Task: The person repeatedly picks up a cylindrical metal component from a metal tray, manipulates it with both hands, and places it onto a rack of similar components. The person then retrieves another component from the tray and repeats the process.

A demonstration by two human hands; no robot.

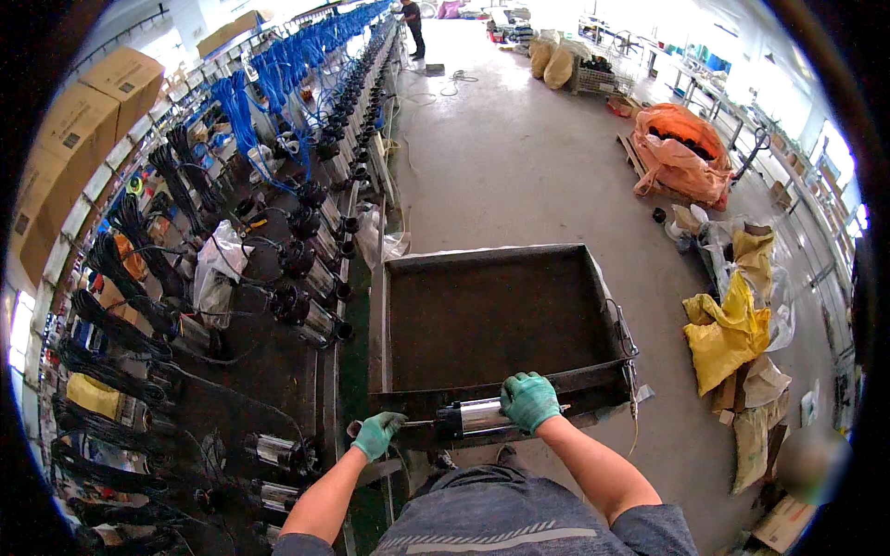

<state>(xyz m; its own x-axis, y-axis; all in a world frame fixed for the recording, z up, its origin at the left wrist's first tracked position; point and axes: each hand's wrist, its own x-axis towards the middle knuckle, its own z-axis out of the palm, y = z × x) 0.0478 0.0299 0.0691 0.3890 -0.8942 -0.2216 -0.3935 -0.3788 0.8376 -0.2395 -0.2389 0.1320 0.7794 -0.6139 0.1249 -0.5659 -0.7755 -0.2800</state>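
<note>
A shiny steel pump motor (479,416) with a black end lies across the near edge of a dark metal tray. My right hand (529,400), in a green glove, is wrapped over its right part from above. At its left end, a thin metal rod (419,423) runs between the motor and my left hand (378,435). My gloved left hand is closed around this rod; a dark round end (354,428) shows just beyond the fingers. What kind of tool or part the rod is, I cannot make out.
The wide, shallow tray (491,320) has raised walls, with a cable on its right side. On the left, a long bench carries several steel pumps (311,315) and black cable coils (116,324). Yellow sacks (728,329) and an orange bag (681,153) lie right. A person (413,28) stands far off.
</note>
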